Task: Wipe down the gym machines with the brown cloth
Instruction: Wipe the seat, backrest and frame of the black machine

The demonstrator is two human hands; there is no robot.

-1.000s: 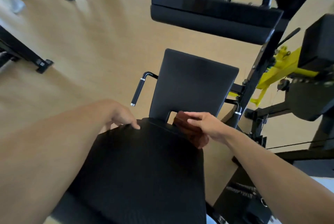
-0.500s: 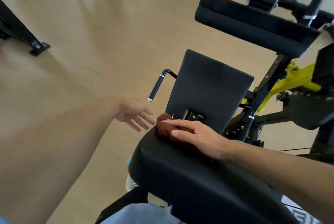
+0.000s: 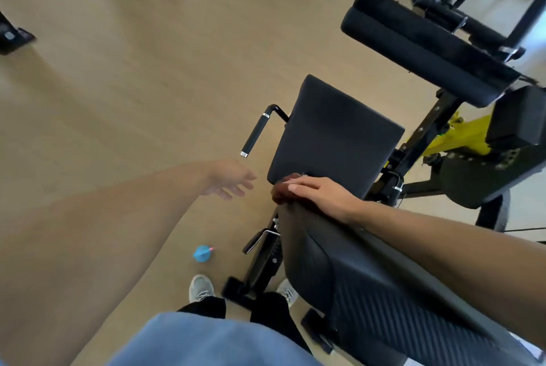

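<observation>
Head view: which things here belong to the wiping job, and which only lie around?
Job:
brown cloth, under the right hand
near black pad, being wiped
seat pad

Not in use:
left hand, free in the air
blue object on the floor
side handle

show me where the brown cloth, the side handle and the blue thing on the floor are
brown cloth (image 3: 280,190), head view, bunched end
side handle (image 3: 256,135), head view, black grip
blue thing (image 3: 201,253), head view, its body
</observation>
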